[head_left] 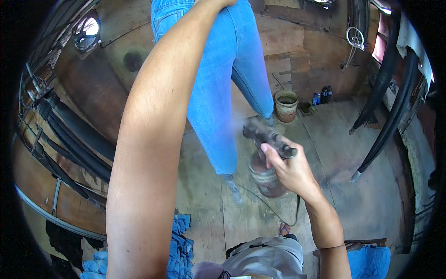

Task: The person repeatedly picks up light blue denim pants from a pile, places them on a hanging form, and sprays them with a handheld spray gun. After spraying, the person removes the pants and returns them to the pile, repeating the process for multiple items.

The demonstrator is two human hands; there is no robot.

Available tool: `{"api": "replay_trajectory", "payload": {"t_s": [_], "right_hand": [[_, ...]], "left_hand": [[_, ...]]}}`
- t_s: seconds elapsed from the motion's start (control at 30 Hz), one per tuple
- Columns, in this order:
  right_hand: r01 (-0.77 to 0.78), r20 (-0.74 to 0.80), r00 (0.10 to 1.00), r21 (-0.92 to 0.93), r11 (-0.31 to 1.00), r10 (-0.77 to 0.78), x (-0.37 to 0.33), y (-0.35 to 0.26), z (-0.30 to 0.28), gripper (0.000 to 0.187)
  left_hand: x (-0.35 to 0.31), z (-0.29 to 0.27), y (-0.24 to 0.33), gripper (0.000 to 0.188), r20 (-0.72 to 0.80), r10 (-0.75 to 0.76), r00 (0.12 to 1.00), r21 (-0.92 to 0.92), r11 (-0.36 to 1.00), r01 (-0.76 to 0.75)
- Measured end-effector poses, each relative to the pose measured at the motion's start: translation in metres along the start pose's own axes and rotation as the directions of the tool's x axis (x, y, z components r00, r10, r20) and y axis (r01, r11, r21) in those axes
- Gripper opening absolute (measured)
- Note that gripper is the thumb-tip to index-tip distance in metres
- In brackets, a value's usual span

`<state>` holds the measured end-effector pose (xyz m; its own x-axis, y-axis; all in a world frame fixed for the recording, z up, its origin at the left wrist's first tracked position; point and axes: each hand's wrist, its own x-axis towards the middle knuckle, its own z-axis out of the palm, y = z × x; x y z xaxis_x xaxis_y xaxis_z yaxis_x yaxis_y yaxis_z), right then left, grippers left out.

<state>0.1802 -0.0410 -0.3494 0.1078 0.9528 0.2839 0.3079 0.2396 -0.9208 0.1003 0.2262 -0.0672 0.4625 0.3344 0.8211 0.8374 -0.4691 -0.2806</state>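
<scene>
A pair of blue jeans [211, 93] stands upright and filled out in front of me, with narrow greyish supports [231, 186] showing below the leg hems. My left arm reaches up across them, and my left hand [225, 2] is at the waist. The top edge of the picture cuts that hand off, so its fingers are hidden. In my right hand [290, 165] is a dark, stained spray gun [265, 135], its nozzle pointing at the lower legs. A round cup [265, 176] hangs under the gun. Faint mist shows near the nozzle.
A thin hose [274, 215] runs behind the cup. Folded jeans lie at lower left [181, 246] and lower right [369, 261]. A dirty bucket [286, 106] and small bottles [323, 96] stand at the back. Black padded tubes flank me, left [79, 125] and right [390, 125].
</scene>
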Motion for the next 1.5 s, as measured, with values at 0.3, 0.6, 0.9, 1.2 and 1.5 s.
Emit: {"api": "replay_trajectory", "payload": {"t_s": [0.3, 0.6, 0.9, 1.2, 1.5], "right_hand": [[0.189, -0.104, 0.979, 0.134, 0.973, -0.176, -0.005, -0.015, 0.005, 0.043], [-0.276, 0.172, 0.933, -0.218, 0.936, 0.315, -0.043, 0.111, 0.011, 0.021], [-0.291, -0.086, 0.956, -0.142, 0.946, 0.281, -0.081, 0.118, -0.067, 0.036], [-0.198, -0.095, 0.978, -0.124, 0.972, 0.187, -0.044, 0.092, -0.102, 0.037], [0.47, -0.383, 0.832, 0.104, 0.877, -0.4, 0.004, -0.038, -0.151, 0.034]], "left_hand": [[-0.012, -0.002, -0.006, 0.037, -0.03, 0.021, 0.999, -0.064, 0.998, -0.023], [-0.038, -0.032, -0.032, 0.038, -0.029, 0.083, 0.996, -0.202, 0.976, -0.087], [-0.068, -0.048, -0.069, 0.038, -0.222, -0.236, 0.946, -0.455, 0.883, 0.114], [-0.051, -0.077, -0.043, 0.066, -0.001, -0.408, 0.913, -0.569, 0.751, 0.335], [-0.048, -0.097, -0.055, 0.103, 0.254, -0.416, 0.873, -0.511, 0.709, 0.486]]}}
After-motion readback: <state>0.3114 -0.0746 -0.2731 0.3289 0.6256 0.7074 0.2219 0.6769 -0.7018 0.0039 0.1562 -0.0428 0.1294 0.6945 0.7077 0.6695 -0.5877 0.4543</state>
